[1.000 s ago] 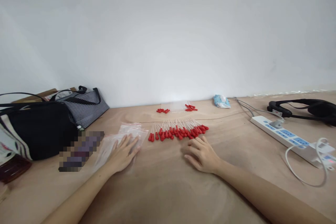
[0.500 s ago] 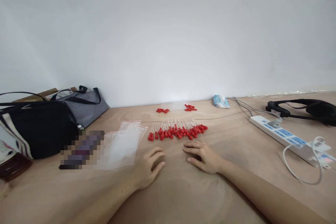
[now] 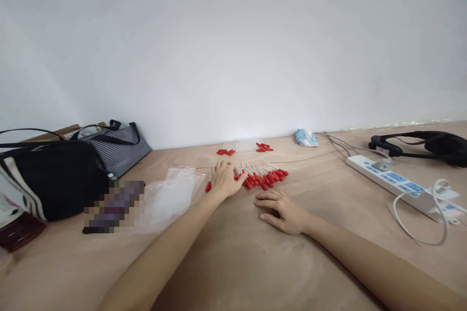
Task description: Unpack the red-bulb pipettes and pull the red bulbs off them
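A row of droppers [image 3: 266,180] with red rubber bulbs and thin clear tubes lies on the table, bulbs toward me. My left hand [image 3: 225,178] reaches over the left part of the row, its fingers stretched out and its thumb apart, hiding several droppers under it. Whether its fingertips touch the tubes, I cannot tell. On the bare tabletop in front of the row rests my right hand [image 3: 282,211], palm down, thumb apart from the fingers, holding nothing. Left of the row lie clear zip bags [image 3: 175,199], overlapping one another.
Against the wall lie more red-bulbed droppers [image 3: 263,147] on clear plastic. A blue-white tissue pack [image 3: 306,138] is at the back. A white power strip [image 3: 386,180] with cables and a black headset [image 3: 386,146] are on the right; a black bag [image 3: 73,180] and a striped bag [image 3: 116,148] on the left.
My left hand has moved forward and to the right, from the table in front of the row onto the left droppers. The right hand stays in place.
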`<state>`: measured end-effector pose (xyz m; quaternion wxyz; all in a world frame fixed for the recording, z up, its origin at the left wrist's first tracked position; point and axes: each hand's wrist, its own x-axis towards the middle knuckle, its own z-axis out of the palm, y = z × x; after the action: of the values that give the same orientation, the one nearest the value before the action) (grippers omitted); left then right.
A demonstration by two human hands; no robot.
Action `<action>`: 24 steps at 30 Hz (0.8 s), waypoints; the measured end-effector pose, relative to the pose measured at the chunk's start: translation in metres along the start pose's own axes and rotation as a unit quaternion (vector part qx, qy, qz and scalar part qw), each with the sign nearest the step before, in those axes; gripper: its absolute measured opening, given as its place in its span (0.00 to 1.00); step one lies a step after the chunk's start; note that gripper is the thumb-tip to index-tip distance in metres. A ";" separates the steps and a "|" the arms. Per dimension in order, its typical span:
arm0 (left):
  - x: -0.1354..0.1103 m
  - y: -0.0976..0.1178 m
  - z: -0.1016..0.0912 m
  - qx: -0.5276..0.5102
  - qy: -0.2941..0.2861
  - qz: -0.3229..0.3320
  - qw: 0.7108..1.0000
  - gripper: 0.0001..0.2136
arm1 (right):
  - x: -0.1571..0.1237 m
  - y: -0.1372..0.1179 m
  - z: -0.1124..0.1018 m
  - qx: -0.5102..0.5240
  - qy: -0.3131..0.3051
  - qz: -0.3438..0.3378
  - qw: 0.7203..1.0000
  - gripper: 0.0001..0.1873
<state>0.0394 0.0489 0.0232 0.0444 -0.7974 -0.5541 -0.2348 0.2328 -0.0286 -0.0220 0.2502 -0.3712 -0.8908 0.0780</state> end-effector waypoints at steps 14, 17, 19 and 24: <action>-0.023 -0.001 -0.012 -0.062 0.020 -0.013 0.998 0.06 | -0.001 0.001 0.006 -0.025 0.224 0.041 0.973 0.13; -0.064 -0.010 -0.022 -0.151 -0.022 0.104 0.983 0.06 | 0.002 -0.006 0.006 -0.074 0.290 0.034 0.953 0.19; -0.084 -0.015 -0.022 -0.176 -0.054 0.121 0.975 0.06 | 0.007 -0.012 0.008 -0.085 0.221 -0.004 0.972 0.21; -0.097 -0.016 -0.017 -0.193 -0.074 0.096 0.974 0.07 | 0.018 -0.019 0.015 -0.057 0.078 -0.043 0.994 0.13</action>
<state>-0.0074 -0.0345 -0.0063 -0.1288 -0.8558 -0.4206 -0.2721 0.2025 -0.0282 -0.0222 0.3001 -0.3510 -0.8869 -0.0132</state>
